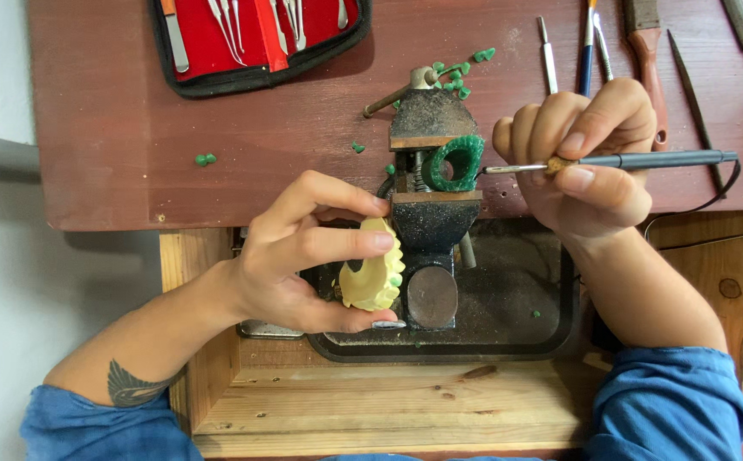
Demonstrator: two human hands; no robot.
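A green wax ring [454,162] is clamped upright in the jaws of a small dark bench vise [429,218]. My right hand [589,158] grips a thin grey corded pen tool [645,160] like a pencil, its metal tip pointing left and nearly touching the ring. My left hand [303,256] holds a pale yellow ridged lump [373,271] beside the vise's left side, fingertips resting against the vise body.
A red-lined case of metal picks [252,34] lies open at the back left. Files and hand tools [645,43] lie at the back right. Green wax chips [457,72] are scattered on the red-brown bench. A dark tray [508,333] sits under the vise in a wooden drawer.
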